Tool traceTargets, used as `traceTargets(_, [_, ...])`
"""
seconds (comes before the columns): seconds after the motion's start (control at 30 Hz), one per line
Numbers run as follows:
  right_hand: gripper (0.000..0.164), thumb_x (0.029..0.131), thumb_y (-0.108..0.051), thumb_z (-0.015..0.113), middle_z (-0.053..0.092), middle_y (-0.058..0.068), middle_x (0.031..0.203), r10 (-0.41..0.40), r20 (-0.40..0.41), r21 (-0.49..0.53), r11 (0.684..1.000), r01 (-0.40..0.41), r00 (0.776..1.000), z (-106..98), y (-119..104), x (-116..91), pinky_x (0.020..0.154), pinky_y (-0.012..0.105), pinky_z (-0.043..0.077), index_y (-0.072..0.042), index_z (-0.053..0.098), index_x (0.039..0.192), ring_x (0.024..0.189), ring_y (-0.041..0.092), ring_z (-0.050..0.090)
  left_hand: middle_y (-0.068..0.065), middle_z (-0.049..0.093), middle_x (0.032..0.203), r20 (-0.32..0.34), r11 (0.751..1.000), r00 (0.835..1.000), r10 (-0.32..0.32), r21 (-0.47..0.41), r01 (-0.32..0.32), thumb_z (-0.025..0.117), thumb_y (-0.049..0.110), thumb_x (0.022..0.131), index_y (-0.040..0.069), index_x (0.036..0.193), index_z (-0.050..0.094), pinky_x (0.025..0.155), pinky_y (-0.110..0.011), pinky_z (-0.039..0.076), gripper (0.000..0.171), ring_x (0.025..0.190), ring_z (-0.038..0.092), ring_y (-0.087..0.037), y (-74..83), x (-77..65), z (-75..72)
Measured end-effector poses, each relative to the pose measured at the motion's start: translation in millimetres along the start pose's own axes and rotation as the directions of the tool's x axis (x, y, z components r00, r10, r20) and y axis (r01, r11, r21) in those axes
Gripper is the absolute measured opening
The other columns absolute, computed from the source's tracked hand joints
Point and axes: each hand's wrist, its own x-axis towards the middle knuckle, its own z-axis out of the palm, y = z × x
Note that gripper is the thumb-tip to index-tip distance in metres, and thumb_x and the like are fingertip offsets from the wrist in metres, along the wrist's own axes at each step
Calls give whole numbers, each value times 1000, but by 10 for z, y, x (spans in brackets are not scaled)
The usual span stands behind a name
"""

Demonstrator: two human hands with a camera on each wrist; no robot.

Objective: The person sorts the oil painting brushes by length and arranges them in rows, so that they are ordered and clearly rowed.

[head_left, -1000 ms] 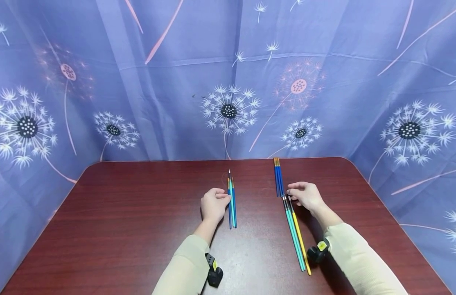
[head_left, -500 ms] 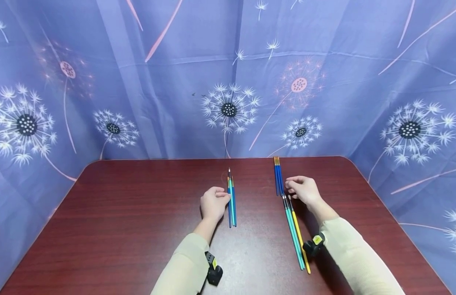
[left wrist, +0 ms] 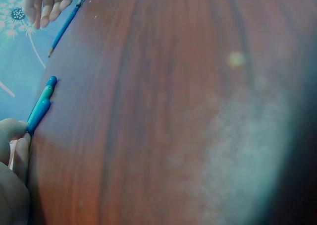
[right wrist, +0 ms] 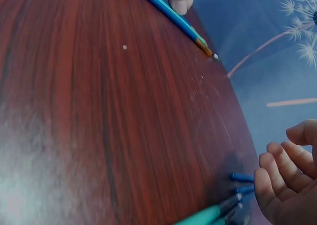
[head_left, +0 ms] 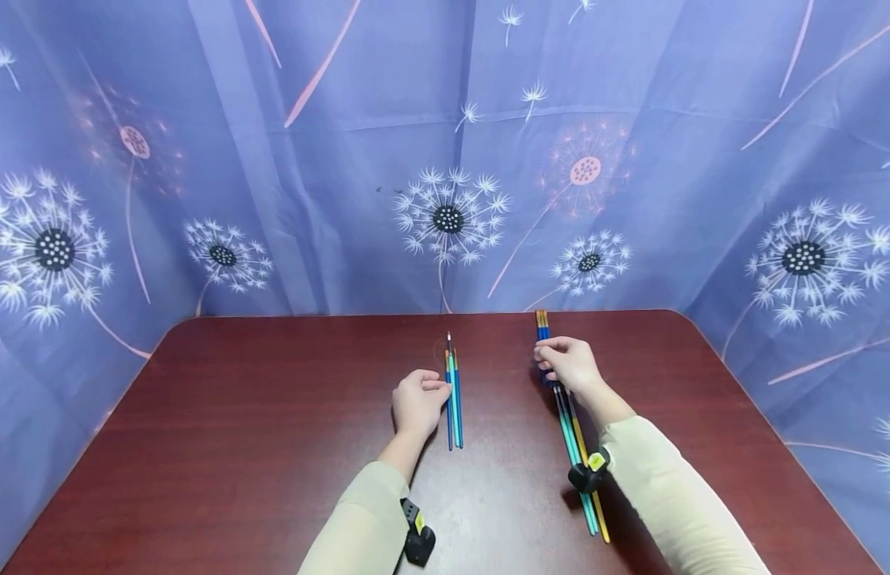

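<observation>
In the head view, my left hand (head_left: 419, 402) pinches a small bundle at mid-table, a teal paintbrush (head_left: 455, 415) lying between blue paintbrushes (head_left: 459, 411). The left wrist view shows thumb and finger against the bundle, its rounded handle ends (left wrist: 42, 106) sticking out. Over the blue paintbrushes (head_left: 542, 330) at the right back hovers my right hand (head_left: 570, 366), covering their lower part. Its fingers curl loosely with a gap to the thumb in the right wrist view, and I see nothing held. Just below it lie teal paintbrushes (head_left: 567, 431) and a yellow paintbrush (head_left: 598, 503), bristles pointing away.
The reddish-brown wooden table (head_left: 272, 447) has rounded back corners. Behind it and at the sides hangs a blue curtain (head_left: 344, 200) with dandelion prints. A black wrist camera (head_left: 587, 473) hangs over the teal and yellow paintbrushes.
My right hand has moved left from beside the blue paintbrushes to over them. My left hand and its bundle stay in place.
</observation>
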Motion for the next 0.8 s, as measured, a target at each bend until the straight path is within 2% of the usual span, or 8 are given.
traceTargets(0.23, [32, 91, -9, 52, 71, 17, 96, -40, 20, 27, 999, 39, 999, 148, -46, 49, 63, 25, 56, 10, 59, 116, 71, 8, 64, 0, 75, 83, -2, 1000, 1000, 17, -19, -17, 76, 22, 78, 10, 95, 69, 77, -35, 52, 23, 78, 72, -11, 10, -17, 2])
traceTargets(0.4, [33, 91, -11, 57, 69, 21, 104, -29, 50, 23, 999, 28, 998, 299, -124, 70, 66, 28, 57, 8, 59, 117, 75, 10, 66, 0, 75, 83, 1, 1000, 1000, 8, -15, -8, 76, 23, 78, 10, 96, 69, 77, -35, 52, 23, 78, 72, -11, 13, -11, -3])
traceTargets(0.6, [32, 88, -10, 59, 69, 18, 103, -27, 59, 17, 1000, 26, 998, 536, -158, 109, 68, 29, 57, 7, 61, 115, 76, 14, 67, 0, 75, 84, 0, 1000, 1000, -5, -6, 5, 76, 24, 78, 11, 96, 69, 76, -35, 53, 23, 79, 71, -13, -7, -35, -10])
traceTargets(0.8, [29, 89, -11, 61, 70, 19, 104, -23, 61, 16, 1000, 22, 998, 742, -223, 177, 69, 29, 57, 3, 64, 113, 83, 20, 69, 0, 75, 82, -12, 1000, 1000, 15, -7, -15, 77, 22, 77, 10, 95, 69, 76, -36, 52, 22, 77, 72, -12, 11, -24, -14])
